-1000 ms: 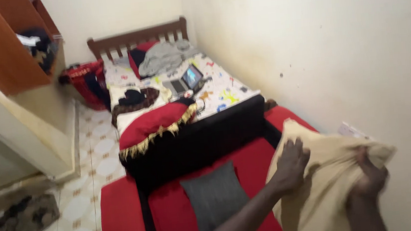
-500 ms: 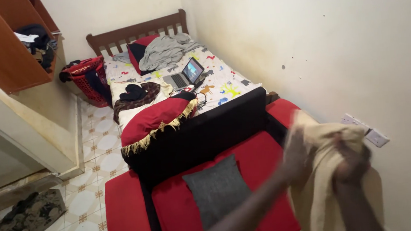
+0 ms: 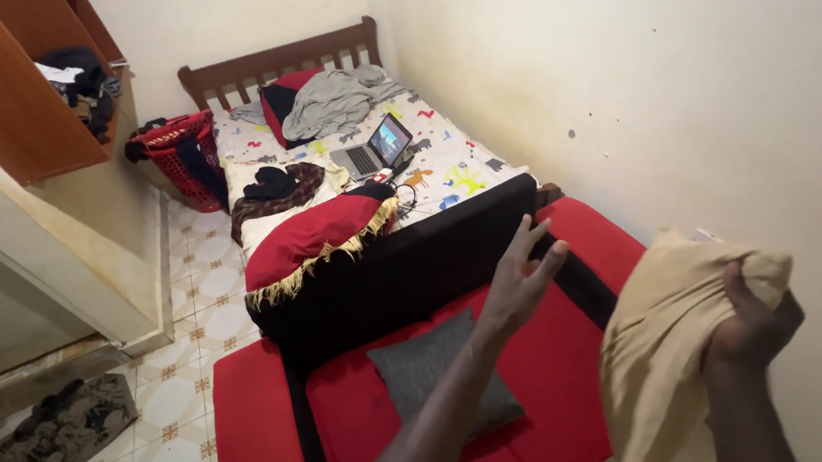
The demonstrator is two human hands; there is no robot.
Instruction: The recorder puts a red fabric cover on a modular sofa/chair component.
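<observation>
Gripping 1 beige cloth (image 3: 657, 338), right hand (image 3: 753, 324); left hand (image 3: 520, 283) spread over 1 grey cushion (image 3: 437, 374)

A red sofa (image 3: 536, 380) with a black back stands against the cream wall (image 3: 676, 65). Behind it lies a bed (image 3: 445, 162) with a dark wooden headboard (image 3: 279, 61) and a patterned sheet. Left of the sofa, the floor (image 3: 165, 436) is pale patterned tile with a dark mat (image 3: 50, 442). A wooden cupboard (image 3: 6, 89) hangs above, left of the bed.
</observation>
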